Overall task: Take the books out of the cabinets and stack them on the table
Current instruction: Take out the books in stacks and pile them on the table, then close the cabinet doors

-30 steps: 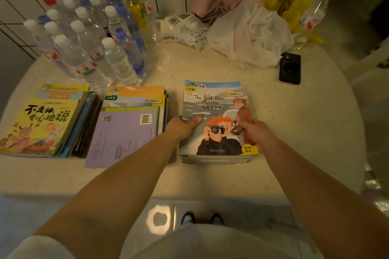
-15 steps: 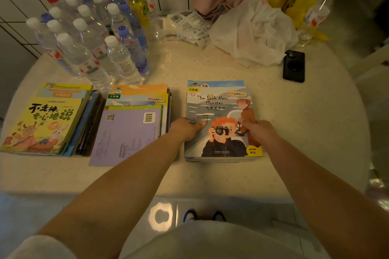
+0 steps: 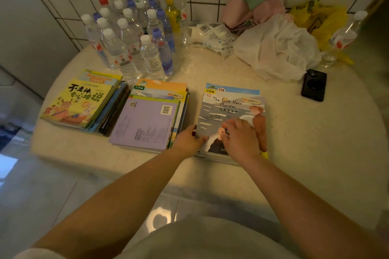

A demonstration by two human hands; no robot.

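Observation:
Three stacks of thin books lie on the round cream table. The left stack has a yellow cartoon cover and the middle stack shows a purple back cover. The right stack is topped by a grey "The Loch Ness Monster" book. My left hand grips that stack's left edge near its front corner, thumb on the cover. Palm down, my right hand rests on the cover's lower middle with the fingers loosely bent, hiding part of the picture.
Several water bottles stand at the back left against the tiled wall. A white plastic bag, yellow bag, pink cloth and lone bottle crowd the back right. A black phone lies right of the books.
My right hand has slid from the stack's right edge onto the middle of the cover. My left hand has moved down the left edge toward the front corner. The view has tilted up.

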